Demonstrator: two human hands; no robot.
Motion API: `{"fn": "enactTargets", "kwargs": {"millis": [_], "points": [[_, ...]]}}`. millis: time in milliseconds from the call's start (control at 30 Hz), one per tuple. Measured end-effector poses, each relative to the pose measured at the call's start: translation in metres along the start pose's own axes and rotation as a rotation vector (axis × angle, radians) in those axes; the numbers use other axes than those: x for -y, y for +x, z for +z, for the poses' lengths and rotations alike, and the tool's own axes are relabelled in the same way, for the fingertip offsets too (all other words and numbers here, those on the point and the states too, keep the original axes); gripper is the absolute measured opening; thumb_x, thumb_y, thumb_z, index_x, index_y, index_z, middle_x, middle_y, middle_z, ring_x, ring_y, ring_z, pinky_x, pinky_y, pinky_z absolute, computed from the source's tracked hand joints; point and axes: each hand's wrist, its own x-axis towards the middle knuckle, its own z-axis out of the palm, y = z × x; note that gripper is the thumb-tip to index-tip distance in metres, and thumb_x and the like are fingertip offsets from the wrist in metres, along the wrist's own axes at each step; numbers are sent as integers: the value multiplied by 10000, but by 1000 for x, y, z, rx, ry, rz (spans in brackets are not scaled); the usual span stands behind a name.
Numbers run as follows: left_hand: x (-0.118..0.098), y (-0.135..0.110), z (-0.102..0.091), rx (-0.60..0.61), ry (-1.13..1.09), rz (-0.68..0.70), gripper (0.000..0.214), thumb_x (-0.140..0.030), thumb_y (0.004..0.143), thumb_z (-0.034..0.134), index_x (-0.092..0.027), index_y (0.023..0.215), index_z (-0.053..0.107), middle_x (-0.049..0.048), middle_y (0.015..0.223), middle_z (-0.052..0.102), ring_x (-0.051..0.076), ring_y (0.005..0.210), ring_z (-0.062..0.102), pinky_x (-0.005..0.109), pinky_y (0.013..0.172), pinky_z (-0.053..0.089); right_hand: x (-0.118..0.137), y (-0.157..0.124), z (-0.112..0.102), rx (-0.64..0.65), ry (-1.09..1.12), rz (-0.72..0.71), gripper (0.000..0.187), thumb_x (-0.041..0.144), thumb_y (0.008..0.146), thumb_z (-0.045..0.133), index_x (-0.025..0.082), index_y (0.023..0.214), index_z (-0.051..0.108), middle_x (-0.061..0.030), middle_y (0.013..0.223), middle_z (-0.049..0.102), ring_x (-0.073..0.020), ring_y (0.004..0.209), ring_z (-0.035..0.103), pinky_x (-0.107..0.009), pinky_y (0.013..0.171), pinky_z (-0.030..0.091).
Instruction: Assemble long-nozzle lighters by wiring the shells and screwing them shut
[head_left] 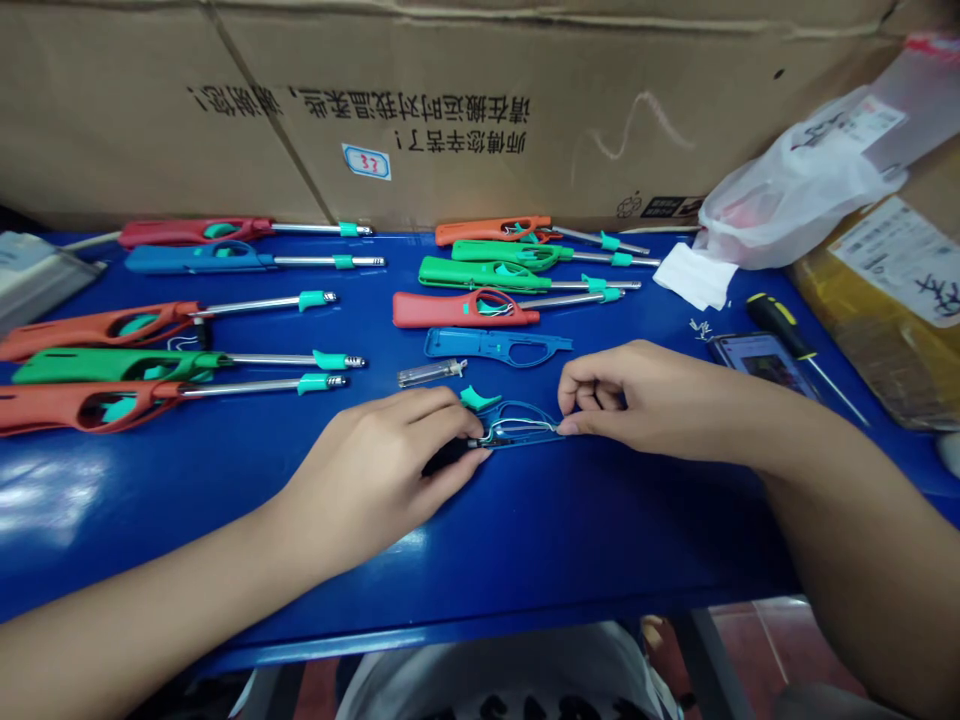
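On the blue table lies an opened blue lighter casing half, with a thin white wire running along it. My left hand pinches its left end between thumb and forefinger, by a small dark part; the rest of that end is hidden. At the narrow right end, my right hand is closed in a pinch on the wire's end. A teal trigger touches the casing's upper edge. Just beyond are a clear fuel tank and the other blue casing half.
Several long-necked lighters, including a green one and a red one, lie in rows behind and to the left. At right are a screwdriver, a phone, white paper and a plastic bag. A cardboard box walls the back.
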Motion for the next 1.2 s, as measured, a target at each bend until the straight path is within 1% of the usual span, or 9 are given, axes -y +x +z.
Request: {"fn": "enactTargets", "kwargs": {"millis": [200, 433, 567, 667, 767, 867, 1033, 1133, 1200], "points": [[-6, 1, -2, 14, -49, -87, 80, -286, 964, 664, -216, 985, 696, 1, 959, 730, 161, 826, 686, 250, 626, 484, -3, -3, 3, -33, -70, -42, 211, 367, 895, 689, 257, 716, 702, 51, 544, 575, -119, 495, 487, -269, 490, 346], [-4, 6, -4, 54, -214, -213, 86, -316, 957, 692, -240, 937, 725, -37, 855, 697, 101, 655, 574, 233, 583, 426, -3, -4, 5, -59, -72, -39, 213, 341, 915, 643, 259, 724, 689, 36, 633, 668, -129, 547, 561, -273, 500, 374], [-3, 9, -5, 36, -301, -225, 123, -339, 974, 686, -234, 923, 726, -47, 851, 699, 82, 630, 551, 221, 583, 426, -2, -5, 5, -59, -75, -46, 208, 328, 917, 637, 256, 728, 688, 33, 662, 691, -131, 552, 576, -281, 506, 380], [-4, 9, -6, -6, -299, -188, 77, -290, 974, 694, -223, 952, 726, -47, 888, 720, 72, 655, 568, 209, 609, 444, -2, -5, 6, -60, -87, -64, 200, 316, 920, 625, 255, 739, 685, 31, 685, 700, -135, 572, 586, -284, 511, 377], [-5, 8, -7, -56, -309, -134, 33, -231, 955, 717, -211, 979, 729, -43, 874, 716, 60, 645, 568, 193, 617, 465, -3, -5, 7, -66, -91, -68, 193, 304, 921, 618, 256, 745, 682, 31, 693, 700, -136, 581, 580, -288, 515, 362], [-5, 6, -5, -96, -329, -69, 103, -178, 931, 739, -198, 1033, 736, -27, 860, 703, 66, 669, 596, 189, 648, 507, -3, -6, 7, -56, -88, -47, 195, 318, 924, 612, 255, 751, 676, 36, 689, 694, -131, 577, 574, -286, 517, 359], [-2, 6, -3, -190, -309, 96, 142, -79, 906, 737, -170, 1016, 738, 6, 908, 755, 97, 820, 701, 193, 782, 575, 1, -7, 5, -8, -104, -9, 223, 371, 946, 567, 258, 783, 669, 47, 732, 702, -131, 623, 592, -281, 529, 375], [-1, 7, -5, -196, -271, 175, 171, -25, 909, 705, -148, 1023, 740, 28, 974, 779, 104, 912, 732, 187, 887, 577, 3, -7, 4, 4, -108, 10, 236, 369, 955, 543, 259, 778, 654, 57, 719, 687, -124, 612, 575, -282, 526, 375], [1, 8, -6, -192, -259, 186, 171, -15, 915, 688, -139, 1016, 746, 38, 993, 786, 108, 950, 742, 180, 929, 571, 4, -7, 4, 10, -116, 8, 239, 365, 954, 540, 257, 771, 648, 57, 732, 690, -126, 631, 582, -285, 539, 382]]}}
